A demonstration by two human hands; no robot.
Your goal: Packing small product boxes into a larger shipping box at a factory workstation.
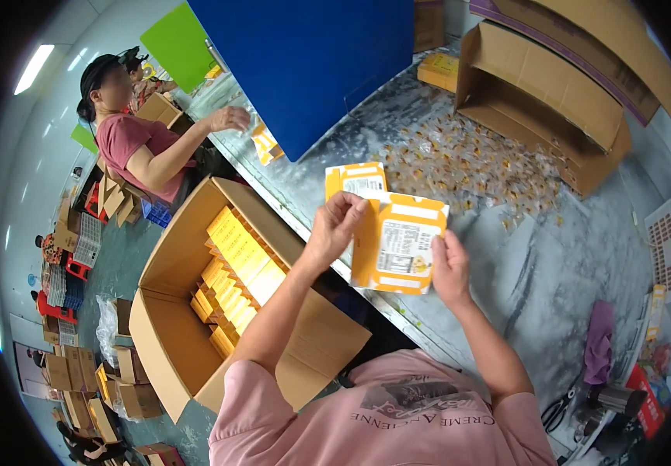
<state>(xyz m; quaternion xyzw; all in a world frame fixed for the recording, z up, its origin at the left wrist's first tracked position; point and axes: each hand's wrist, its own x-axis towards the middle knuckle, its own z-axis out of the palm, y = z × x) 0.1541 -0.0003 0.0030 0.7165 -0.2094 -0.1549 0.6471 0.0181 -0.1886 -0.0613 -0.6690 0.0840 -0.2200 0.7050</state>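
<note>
Between my two hands is a yellow-and-white carton (404,242), partly flat, with a printed panel facing up. My left hand (335,227) pinches its left upper edge between thumb and fingers. At the right edge, my right hand (450,268) grips the same carton, thumb on top. Just behind it on the table lies another yellow-and-white carton (355,178), partly covered by the held one. Farther back spreads a heap of small clear-wrapped pieces (475,159) with yellow and dark bits inside.
A large open cardboard box (172,311) with rows of yellow cartons (234,256) stands at my left. A blue divider (312,62) rises at the table's far side. An open cardboard box (537,101) lies beyond the heap. Scissors (559,409) and purple cloth (599,342) lie right. A co-worker (137,140) sits left.
</note>
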